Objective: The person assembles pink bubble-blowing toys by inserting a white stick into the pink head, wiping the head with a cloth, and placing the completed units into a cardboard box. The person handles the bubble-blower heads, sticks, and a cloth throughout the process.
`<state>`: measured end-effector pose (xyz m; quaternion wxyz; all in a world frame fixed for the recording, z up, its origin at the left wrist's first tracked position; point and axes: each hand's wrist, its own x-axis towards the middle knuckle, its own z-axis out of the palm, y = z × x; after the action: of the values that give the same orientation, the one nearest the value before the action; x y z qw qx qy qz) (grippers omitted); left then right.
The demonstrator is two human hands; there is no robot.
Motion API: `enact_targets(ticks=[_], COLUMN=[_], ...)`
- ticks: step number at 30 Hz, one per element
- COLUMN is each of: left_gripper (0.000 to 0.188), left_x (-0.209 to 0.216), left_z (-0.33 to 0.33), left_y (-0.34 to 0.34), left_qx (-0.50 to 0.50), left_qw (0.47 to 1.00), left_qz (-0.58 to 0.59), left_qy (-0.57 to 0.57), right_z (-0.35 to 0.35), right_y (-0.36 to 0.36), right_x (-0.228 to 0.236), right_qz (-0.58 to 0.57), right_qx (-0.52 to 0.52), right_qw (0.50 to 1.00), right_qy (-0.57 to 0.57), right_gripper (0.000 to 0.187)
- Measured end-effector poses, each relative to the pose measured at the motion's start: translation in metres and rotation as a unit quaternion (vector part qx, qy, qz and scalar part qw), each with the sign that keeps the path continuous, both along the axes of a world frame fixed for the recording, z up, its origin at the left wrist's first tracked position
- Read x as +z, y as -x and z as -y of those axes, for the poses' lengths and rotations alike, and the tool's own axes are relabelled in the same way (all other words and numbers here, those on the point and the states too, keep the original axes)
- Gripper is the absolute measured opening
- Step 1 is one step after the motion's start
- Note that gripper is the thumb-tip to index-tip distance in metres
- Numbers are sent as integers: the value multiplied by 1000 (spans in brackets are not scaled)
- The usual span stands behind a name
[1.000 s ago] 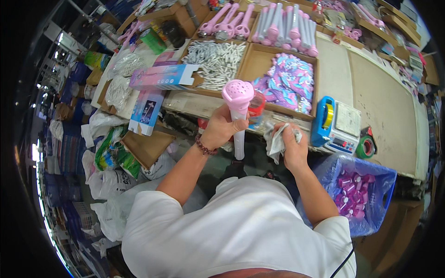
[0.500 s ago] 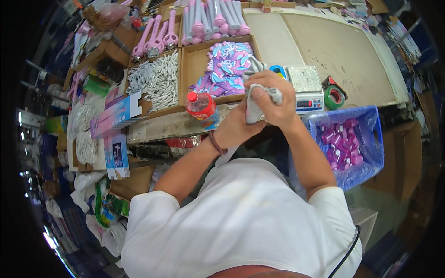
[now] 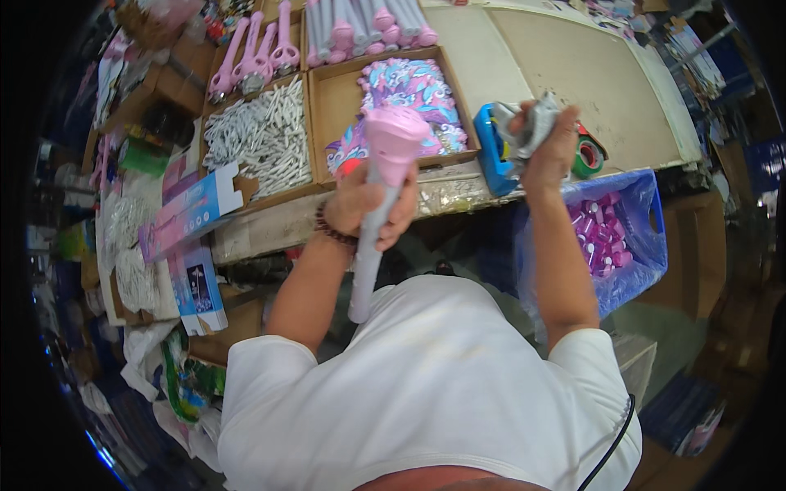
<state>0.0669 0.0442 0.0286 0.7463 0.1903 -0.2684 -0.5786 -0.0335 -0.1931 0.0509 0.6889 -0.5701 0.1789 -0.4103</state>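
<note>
R hand [image 3: 553, 152] & rag [image 3: 538, 125] moved off L hand [image 3: 350, 204], R clutching rag, L gripping pink-topped wand [image 3: 371, 235]

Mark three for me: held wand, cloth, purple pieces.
Held wand [image 3: 371, 243]: head view, on its pale shaft.
Cloth [image 3: 539, 124]: head view, on its crumpled upper part.
Purple pieces [image 3: 603, 234]: head view, middle of the pile.

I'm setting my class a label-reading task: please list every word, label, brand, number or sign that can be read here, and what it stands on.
None reads clearly enough to quote.
Pink and blue box: small pale marks, too small and blurred to read.
Blue box with a dark picture: fine print, too blurred to read.
Pink wand: no writing seen.
Crumpled cloth: no clear writing seen.
</note>
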Motion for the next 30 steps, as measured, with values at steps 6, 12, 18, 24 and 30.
enact_targets(ticks=[6, 12, 18, 24, 30], left_gripper=[64, 66, 56, 37, 34], left_x=[-10, -21, -38, -55, -77], left_z=[-68, -97, -127, -145, -170], left_y=[-20, 3, 30, 49, 47], left_qx=[224, 345, 396, 433, 444], left_qw=[953, 890, 842, 814, 781], left_qz=[123, 138, 122, 74, 82], left_qy=[-162, -265, -345, -380, -432], right_z=[0, -16, 14, 14, -7], right_y=[15, 2, -49, -96, -90], right_x=[-50, -133, -128, -115, -130], right_qz=[-289, -371, -252, -260, -302], right_qx=[135, 235, 211, 64, 132], right_qw=[940, 810, 789, 696, 789], right_qy=[121, 389, 519, 666, 519], right_gripper=[47, 20, 12, 35, 29])
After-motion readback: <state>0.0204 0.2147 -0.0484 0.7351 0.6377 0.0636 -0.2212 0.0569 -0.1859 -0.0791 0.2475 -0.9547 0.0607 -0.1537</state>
